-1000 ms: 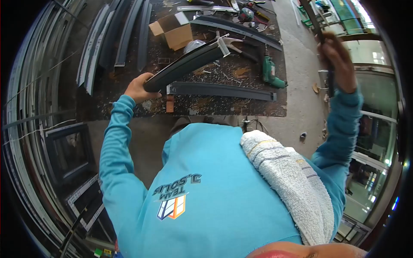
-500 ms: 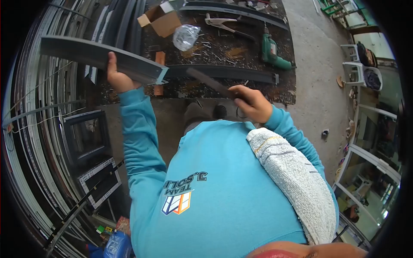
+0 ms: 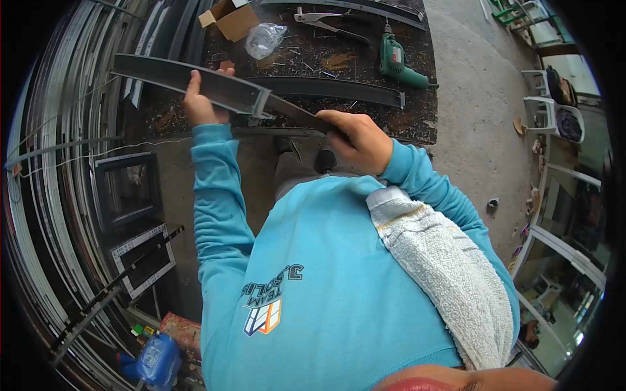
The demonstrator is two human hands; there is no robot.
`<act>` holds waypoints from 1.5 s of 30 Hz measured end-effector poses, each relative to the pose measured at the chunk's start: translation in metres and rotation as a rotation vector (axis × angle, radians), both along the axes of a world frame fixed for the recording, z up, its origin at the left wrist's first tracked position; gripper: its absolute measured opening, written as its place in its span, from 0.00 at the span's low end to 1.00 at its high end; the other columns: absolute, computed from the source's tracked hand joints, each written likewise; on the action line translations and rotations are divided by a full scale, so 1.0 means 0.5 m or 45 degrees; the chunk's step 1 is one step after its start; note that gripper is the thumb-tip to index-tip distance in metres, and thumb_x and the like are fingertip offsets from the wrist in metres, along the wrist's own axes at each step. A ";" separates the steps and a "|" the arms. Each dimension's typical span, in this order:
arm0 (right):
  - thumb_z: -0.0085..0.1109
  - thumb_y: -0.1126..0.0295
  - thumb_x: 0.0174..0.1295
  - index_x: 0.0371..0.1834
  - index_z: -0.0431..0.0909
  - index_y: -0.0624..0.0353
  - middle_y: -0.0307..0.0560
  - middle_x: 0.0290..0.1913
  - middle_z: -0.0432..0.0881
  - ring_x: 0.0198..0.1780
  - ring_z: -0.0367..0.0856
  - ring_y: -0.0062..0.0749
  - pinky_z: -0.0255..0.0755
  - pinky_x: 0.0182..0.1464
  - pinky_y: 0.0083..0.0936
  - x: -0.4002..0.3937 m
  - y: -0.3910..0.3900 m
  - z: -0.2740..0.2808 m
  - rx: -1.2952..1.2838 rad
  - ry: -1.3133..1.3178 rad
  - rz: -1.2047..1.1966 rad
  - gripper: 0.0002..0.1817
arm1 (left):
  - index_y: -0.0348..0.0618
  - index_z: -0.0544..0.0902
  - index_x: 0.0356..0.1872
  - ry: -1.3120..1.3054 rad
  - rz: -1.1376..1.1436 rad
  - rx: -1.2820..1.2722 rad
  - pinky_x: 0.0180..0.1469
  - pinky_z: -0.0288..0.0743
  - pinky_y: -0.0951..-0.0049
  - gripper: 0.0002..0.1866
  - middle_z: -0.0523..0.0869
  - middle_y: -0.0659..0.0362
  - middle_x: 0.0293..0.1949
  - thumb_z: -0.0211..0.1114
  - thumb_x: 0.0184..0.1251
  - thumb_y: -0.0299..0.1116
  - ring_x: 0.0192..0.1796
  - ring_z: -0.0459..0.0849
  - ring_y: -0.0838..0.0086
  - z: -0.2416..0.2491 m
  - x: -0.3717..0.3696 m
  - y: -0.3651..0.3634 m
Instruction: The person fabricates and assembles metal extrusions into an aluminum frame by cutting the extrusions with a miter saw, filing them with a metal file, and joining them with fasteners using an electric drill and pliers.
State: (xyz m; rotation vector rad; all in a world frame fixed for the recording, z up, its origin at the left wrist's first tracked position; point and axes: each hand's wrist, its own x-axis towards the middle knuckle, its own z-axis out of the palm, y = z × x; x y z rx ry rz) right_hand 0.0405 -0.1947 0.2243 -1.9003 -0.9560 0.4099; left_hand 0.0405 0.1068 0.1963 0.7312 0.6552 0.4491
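My left hand [image 3: 206,107] is wrapped around a dark grey metal profile [image 3: 156,69], held at a slant over the near edge of the workbench. Its cut end, pale along the edge, points toward my right side. In my right hand [image 3: 358,140] is a dark flat file [image 3: 295,112], gripped at its near end. The far end of the file meets the profile's cut end. Behind both, a second dark profile [image 3: 326,90] lies on the bench.
On the workbench [image 3: 417,124], strewn with metal shavings, lie a green drill [image 3: 394,62], a hand riveter [image 3: 319,23], a clear plastic bag [image 3: 265,40] and an open cardboard box [image 3: 238,25]. Long profiles [image 3: 39,195] are stacked at the left. White chairs [image 3: 551,117] stand at the right.
The profile in my left hand has moved right and is turned slightly. My right hand has brought the file left and down against its cut end. The view has shifted a little.
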 end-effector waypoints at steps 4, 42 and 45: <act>0.54 0.80 0.58 0.59 0.72 0.71 0.67 0.49 0.81 0.51 0.81 0.60 0.75 0.54 0.40 -0.009 0.033 -0.032 0.035 -0.165 -0.011 0.23 | 0.27 0.71 0.50 -0.027 0.035 0.098 0.55 0.80 0.49 0.25 0.80 0.44 0.45 0.58 0.72 0.46 0.50 0.84 0.51 -0.025 0.012 -0.039; 0.48 0.83 0.57 0.58 0.61 0.68 0.64 0.37 0.80 0.42 0.83 0.56 0.75 0.46 0.40 0.019 0.142 0.000 0.052 0.178 0.182 0.23 | 0.34 0.73 0.52 0.203 0.317 0.181 0.43 0.84 0.53 0.23 0.83 0.43 0.42 0.58 0.71 0.46 0.40 0.87 0.52 -0.025 -0.050 0.116; 0.50 0.81 0.56 0.53 0.60 0.66 0.63 0.33 0.78 0.39 0.81 0.64 0.74 0.42 0.45 -0.021 0.157 -0.036 0.180 0.038 0.124 0.21 | 0.34 0.72 0.53 0.181 0.396 0.230 0.43 0.84 0.51 0.23 0.81 0.45 0.41 0.60 0.69 0.45 0.41 0.86 0.51 -0.002 -0.032 0.079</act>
